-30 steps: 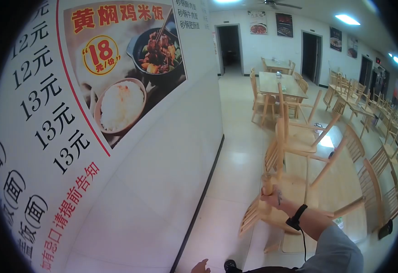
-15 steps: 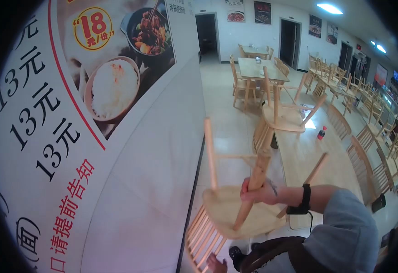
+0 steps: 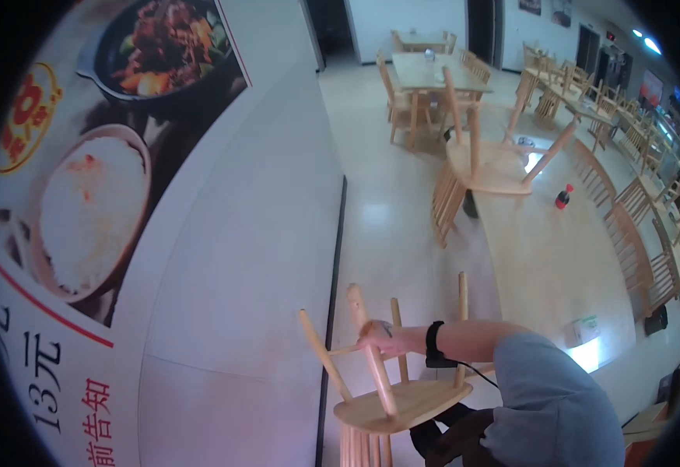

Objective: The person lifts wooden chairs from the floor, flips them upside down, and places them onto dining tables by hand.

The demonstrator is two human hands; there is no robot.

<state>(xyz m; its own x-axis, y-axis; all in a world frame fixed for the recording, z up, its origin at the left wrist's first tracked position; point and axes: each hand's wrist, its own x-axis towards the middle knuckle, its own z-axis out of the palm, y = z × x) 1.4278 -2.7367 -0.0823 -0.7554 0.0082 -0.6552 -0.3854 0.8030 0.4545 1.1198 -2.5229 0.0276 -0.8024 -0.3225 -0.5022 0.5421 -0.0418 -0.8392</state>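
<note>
A light wooden chair (image 3: 418, 403) hangs upside down low in front of me, its legs pointing up and its slatted back downward, left of the long table. My right hand (image 3: 379, 338) is wrapped round one of its legs, with a black band on the wrist. My left hand is out of sight; the chair's lower part runs off the bottom edge. Another upturned chair (image 3: 489, 167) rests on the far end of the long wooden table (image 3: 546, 261). On that table are a red-capped bottle (image 3: 563, 196) and a small green-and-white box (image 3: 587, 329).
A white wall (image 3: 239, 257) with a food poster (image 3: 95, 202) stands close on the left. Chairs (image 3: 628, 233) line the table's right side. Farther back are a table (image 3: 433, 71) with chairs and rows of tables bearing upturned chairs (image 3: 566, 86).
The held chair has come off the table, moved left and down beside it, and swung so its legs point up. The view has tilted down. My left hand has left the view.
</note>
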